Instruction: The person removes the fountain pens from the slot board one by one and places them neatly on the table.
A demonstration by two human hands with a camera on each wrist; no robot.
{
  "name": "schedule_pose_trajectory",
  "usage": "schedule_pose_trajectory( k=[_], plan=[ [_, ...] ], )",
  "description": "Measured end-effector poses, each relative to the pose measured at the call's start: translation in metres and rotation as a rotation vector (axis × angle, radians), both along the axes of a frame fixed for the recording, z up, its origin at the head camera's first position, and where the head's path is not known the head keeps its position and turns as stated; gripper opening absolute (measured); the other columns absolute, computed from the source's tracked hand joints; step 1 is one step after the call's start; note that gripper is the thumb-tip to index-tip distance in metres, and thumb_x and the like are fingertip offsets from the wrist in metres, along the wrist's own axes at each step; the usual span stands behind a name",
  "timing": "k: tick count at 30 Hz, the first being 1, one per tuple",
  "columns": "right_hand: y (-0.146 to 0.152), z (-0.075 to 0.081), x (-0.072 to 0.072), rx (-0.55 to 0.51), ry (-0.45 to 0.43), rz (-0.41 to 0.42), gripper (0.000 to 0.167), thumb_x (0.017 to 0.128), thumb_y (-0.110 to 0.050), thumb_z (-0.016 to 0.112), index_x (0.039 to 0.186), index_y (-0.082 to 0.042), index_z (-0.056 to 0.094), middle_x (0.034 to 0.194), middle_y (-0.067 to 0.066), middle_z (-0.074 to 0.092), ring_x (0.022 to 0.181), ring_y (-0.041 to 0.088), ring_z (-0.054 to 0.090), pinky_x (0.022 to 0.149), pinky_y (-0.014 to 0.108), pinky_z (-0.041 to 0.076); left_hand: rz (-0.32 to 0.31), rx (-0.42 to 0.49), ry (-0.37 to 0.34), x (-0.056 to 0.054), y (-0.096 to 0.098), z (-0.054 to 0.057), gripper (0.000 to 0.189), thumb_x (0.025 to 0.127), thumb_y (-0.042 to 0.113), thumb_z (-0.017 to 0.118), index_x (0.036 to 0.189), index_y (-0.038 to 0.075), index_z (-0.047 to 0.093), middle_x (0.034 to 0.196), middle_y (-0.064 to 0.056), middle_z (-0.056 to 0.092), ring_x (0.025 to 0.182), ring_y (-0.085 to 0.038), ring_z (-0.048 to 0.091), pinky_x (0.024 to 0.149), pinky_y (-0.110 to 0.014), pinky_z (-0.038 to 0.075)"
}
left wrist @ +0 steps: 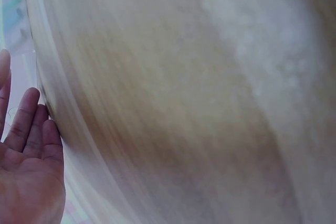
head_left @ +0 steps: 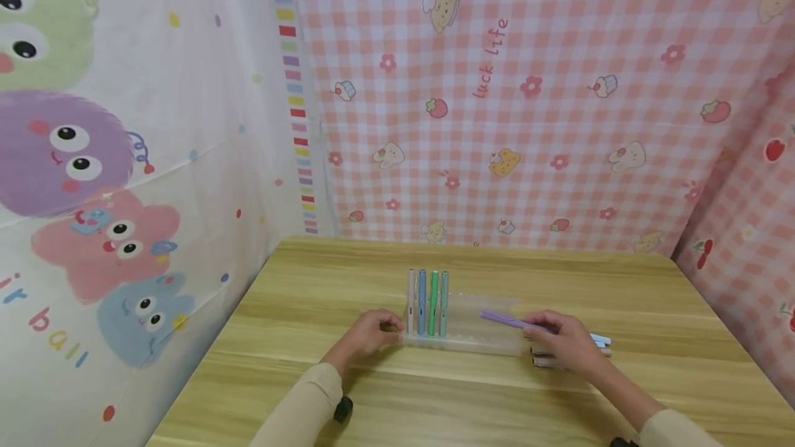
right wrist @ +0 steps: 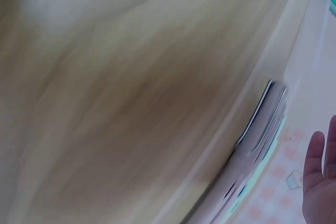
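Note:
A clear plastic pen case [head_left: 466,345] lies on the table, with several capped pens standing side by side in its left part: a pale mauve pen [head_left: 410,302], a blue pen [head_left: 421,303], a green pen [head_left: 433,303] and a teal pen [head_left: 444,303]. At the case's left front corner, my left hand [head_left: 368,338] touches the edge; its fingers look fairly straight in the left wrist view. My right hand [head_left: 562,340] pinches a purple pen [head_left: 503,319], its free end pointing left above the case's right part. Part of that pen is hidden by the fingers.
Beneath and beside the right hand lie loose pens, among them a light blue pen [head_left: 600,341] and a brownish-mauve pen [head_left: 546,362]. The wooden table [head_left: 435,399] meets patterned cloths at the back and sides. Dark wrist bands show at both sleeves.

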State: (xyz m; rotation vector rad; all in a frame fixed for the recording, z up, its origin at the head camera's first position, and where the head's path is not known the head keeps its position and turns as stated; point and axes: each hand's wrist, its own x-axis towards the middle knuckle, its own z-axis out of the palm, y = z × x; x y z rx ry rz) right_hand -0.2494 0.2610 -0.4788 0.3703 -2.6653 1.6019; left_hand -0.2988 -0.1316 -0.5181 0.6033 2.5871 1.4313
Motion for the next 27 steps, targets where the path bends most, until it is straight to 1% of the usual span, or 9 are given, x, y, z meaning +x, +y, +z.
schedule_pose_trajectory(
  k=[4,6,11,13,15,19,24,27],
  plan=[
    [0.015,-0.002,0.002,0.037,-0.009,-0.015,0.025,0.094,-0.021,0.070,0.108,-0.001,0.070,0.096,0.010,0.068,0.077,0.012,0.057,0.065,0.026,0.049,0.001,0.002,-0.005,0.000,0.000,0.001,0.009,0.086,0.001,0.073,0.094,0.003,0.071,0.097,-0.004,0.067,0.090,-0.014,0.057,0.081,-0.032,0.050],
    [0.023,-0.003,0.004,0.044,-0.010,-0.009,0.024,0.094,-0.020,0.069,0.108,0.000,0.069,0.096,0.008,0.067,0.078,0.011,0.056,0.065,0.026,0.049,0.003,0.003,-0.010,0.001,0.000,0.001,0.009,0.086,0.001,0.073,0.094,0.003,0.071,0.097,-0.004,0.067,0.090,-0.015,0.057,0.082,-0.033,0.050],
    [0.043,-0.005,0.010,0.033,-0.051,0.060,0.028,0.098,-0.018,0.064,0.113,0.005,0.065,0.099,0.012,0.066,0.079,0.012,0.056,0.066,0.027,0.050,-0.001,0.007,-0.015,0.000,0.000,0.001,0.008,0.086,0.000,0.073,0.094,0.002,0.071,0.097,-0.004,0.067,0.088,-0.014,0.057,0.080,-0.030,0.050],
    [0.049,-0.005,0.013,0.036,-0.063,0.066,0.028,0.098,-0.017,0.064,0.113,0.006,0.064,0.100,0.012,0.065,0.080,0.010,0.057,0.066,0.027,0.050,-0.005,0.009,-0.013,0.000,0.000,0.002,0.008,0.086,-0.001,0.073,0.093,0.002,0.071,0.096,-0.004,0.067,0.088,-0.013,0.057,0.079,-0.029,0.050],
    [0.055,-0.006,0.015,0.050,-0.063,0.055,0.027,0.097,-0.017,0.065,0.113,0.005,0.065,0.100,0.010,0.065,0.081,0.008,0.056,0.068,0.026,0.050,-0.007,0.010,-0.011,0.000,0.001,0.002,0.008,0.086,-0.001,0.072,0.093,0.002,0.071,0.096,-0.004,0.067,0.087,-0.013,0.057,0.079,-0.028,0.050],
    [0.064,-0.009,0.019,0.095,-0.022,0.022,0.021,0.095,-0.016,0.067,0.107,0.002,0.068,0.097,0.003,0.066,0.081,0.003,0.055,0.068,0.024,0.048,-0.007,0.006,-0.011,0.000,0.001,0.003,0.008,0.086,-0.001,0.072,0.093,0.002,0.071,0.095,-0.003,0.067,0.087,-0.012,0.057,0.079,-0.028,0.049],
    [0.073,-0.015,0.025,0.149,0.058,0.025,0.013,0.093,-0.009,0.069,0.102,-0.001,0.071,0.092,-0.005,0.067,0.080,0.001,0.054,0.067,0.022,0.046,-0.005,-0.004,-0.016,0.001,0.000,0.004,0.008,0.086,-0.001,0.072,0.094,0.002,0.071,0.094,-0.003,0.067,0.087,-0.013,0.057,0.080,-0.030,0.049],
    [0.077,-0.017,0.027,0.202,0.059,0.009,0.012,0.092,-0.012,0.070,0.102,-0.004,0.073,0.093,-0.007,0.067,0.082,-0.001,0.053,0.069,0.021,0.046,0.001,-0.004,-0.021,0.002,0.000,0.003,0.008,0.086,-0.001,0.072,0.094,0.002,0.071,0.094,-0.003,0.066,0.088,-0.013,0.057,0.080,-0.030,0.049]
  ],
)
